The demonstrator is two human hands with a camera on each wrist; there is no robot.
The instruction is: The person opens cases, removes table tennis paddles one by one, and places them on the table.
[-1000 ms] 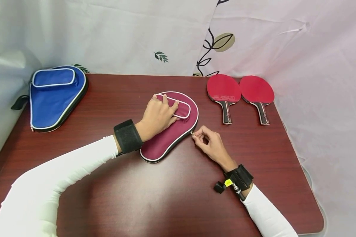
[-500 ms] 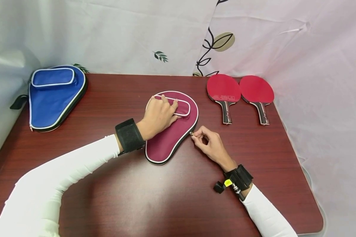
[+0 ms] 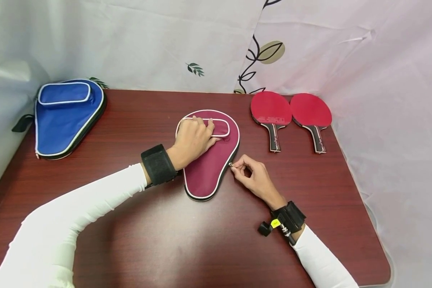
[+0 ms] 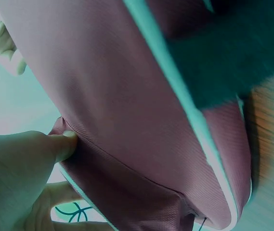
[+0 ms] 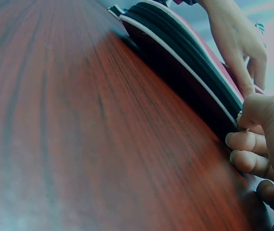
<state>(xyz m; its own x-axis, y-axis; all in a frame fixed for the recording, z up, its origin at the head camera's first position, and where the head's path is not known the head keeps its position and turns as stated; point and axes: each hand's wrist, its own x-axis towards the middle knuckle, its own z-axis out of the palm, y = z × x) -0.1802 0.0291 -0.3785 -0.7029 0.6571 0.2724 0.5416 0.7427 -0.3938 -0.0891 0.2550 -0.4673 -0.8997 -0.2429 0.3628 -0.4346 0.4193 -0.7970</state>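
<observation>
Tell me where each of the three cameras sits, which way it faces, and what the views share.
Head: above the table, looking forward and down; shows both sleeved forearms, left hand on the maroon case, right hand pinching its zipper pull.
Left wrist: under that hand, tight on the case fabric; fingers show.
Right wrist: low over the tabletop, facing the case edge; fingertips show.
Shared: all show the maroon case.

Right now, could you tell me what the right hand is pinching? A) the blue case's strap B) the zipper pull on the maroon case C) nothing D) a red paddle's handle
B: the right hand pinches the small metal zipper pull at the edge of the maroon case.
</observation>
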